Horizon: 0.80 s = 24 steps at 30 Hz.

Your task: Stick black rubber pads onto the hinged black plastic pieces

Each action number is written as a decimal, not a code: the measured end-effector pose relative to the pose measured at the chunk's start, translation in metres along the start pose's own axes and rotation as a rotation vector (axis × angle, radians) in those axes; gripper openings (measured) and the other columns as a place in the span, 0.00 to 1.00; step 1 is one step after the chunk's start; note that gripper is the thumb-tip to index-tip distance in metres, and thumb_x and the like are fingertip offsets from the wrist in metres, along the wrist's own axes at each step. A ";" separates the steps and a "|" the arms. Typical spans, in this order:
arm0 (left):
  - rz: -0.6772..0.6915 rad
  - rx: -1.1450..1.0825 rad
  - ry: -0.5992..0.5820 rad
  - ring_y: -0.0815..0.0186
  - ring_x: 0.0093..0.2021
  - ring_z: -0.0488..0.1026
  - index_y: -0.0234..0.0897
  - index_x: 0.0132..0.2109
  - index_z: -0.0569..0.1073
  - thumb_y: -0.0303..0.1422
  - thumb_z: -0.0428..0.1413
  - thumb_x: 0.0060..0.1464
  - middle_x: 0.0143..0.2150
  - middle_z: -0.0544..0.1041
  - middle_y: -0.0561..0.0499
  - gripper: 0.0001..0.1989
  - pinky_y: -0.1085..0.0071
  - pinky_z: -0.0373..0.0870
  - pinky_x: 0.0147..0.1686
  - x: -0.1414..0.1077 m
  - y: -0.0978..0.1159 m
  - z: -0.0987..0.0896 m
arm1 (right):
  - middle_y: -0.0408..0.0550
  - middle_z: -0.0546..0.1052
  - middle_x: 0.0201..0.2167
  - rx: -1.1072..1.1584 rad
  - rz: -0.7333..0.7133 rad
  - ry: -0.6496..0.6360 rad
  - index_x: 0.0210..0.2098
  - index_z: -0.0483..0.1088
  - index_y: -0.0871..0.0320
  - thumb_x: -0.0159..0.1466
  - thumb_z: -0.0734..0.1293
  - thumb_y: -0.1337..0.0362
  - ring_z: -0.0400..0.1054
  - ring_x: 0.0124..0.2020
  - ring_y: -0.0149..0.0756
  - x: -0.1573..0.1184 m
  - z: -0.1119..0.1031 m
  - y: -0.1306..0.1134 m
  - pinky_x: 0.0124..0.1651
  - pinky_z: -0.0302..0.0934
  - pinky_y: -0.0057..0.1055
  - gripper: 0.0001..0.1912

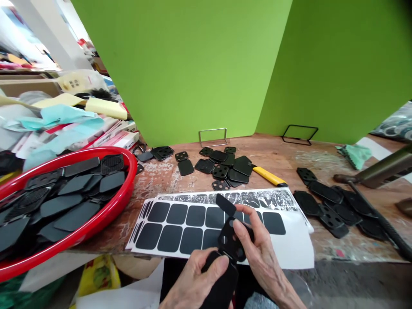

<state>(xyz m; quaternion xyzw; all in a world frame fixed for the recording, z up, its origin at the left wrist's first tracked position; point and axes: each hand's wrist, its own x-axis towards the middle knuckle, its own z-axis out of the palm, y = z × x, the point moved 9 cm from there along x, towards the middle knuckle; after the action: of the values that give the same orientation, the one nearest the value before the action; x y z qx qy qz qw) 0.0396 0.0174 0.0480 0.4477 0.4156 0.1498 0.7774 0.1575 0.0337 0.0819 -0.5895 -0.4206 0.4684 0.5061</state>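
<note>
Two-part black piece [230,238]: lower centre of the frame, between the hands, its perforated upper plate tilted above a metal joint
Left hand [201,277]: closed round the lower part, thumb on top
Right hand [257,242]: partly closed, thumb against the perforated plate, small black pad [225,205] held at the index fingertip
Sticker sheets [296,251]: centre, beneath the hands, white with rows of dark rounded squares
Middle heap [225,165]: black pieces above the sheets, beside a yellow-handled tool [269,176]
Right heap [334,208]: more black pieces, right of frame
Red basin [130,184]: left edge, full of black pieces
Green panels [193,73]: across the top
</note>
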 end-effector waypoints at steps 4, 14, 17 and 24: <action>0.029 0.022 -0.076 0.66 0.22 0.73 0.35 0.31 0.69 0.52 0.53 0.53 0.22 0.71 0.49 0.22 0.77 0.63 0.20 0.001 0.000 0.007 | 0.37 0.65 0.22 0.168 0.062 -0.014 0.52 0.56 0.49 0.67 0.60 0.48 0.58 0.23 0.29 -0.003 0.004 0.001 0.23 0.54 0.22 0.19; 0.011 -0.264 0.461 0.63 0.33 0.76 0.36 0.37 0.78 0.42 0.61 0.50 0.30 0.79 0.47 0.13 0.76 0.69 0.30 -0.019 -0.013 -0.074 | 0.57 0.65 0.57 -0.864 -0.584 0.004 0.67 0.39 0.54 0.63 0.67 0.58 0.54 0.61 0.53 -0.030 -0.054 0.028 0.60 0.47 0.59 0.42; 0.013 -0.293 0.452 0.61 0.36 0.77 0.37 0.37 0.78 0.41 0.62 0.49 0.33 0.80 0.47 0.13 0.74 0.71 0.32 -0.013 -0.013 -0.076 | 0.58 0.62 0.60 -1.029 -0.698 -0.132 0.68 0.37 0.57 0.64 0.64 0.67 0.51 0.63 0.50 -0.035 -0.052 0.038 0.62 0.47 0.57 0.41; 0.102 -0.258 0.472 0.63 0.30 0.78 0.33 0.38 0.73 0.43 0.59 0.52 0.32 0.79 0.46 0.16 0.74 0.71 0.27 0.004 0.009 -0.080 | 0.57 0.64 0.59 -0.964 -0.681 -0.073 0.69 0.34 0.55 0.65 0.61 0.69 0.57 0.60 0.48 -0.002 -0.056 0.011 0.58 0.55 0.52 0.41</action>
<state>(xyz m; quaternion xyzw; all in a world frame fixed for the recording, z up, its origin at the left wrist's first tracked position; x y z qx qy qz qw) -0.0188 0.0705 0.0335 0.3178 0.5397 0.3406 0.7012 0.2118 0.0189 0.0738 -0.5682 -0.7687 0.0558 0.2882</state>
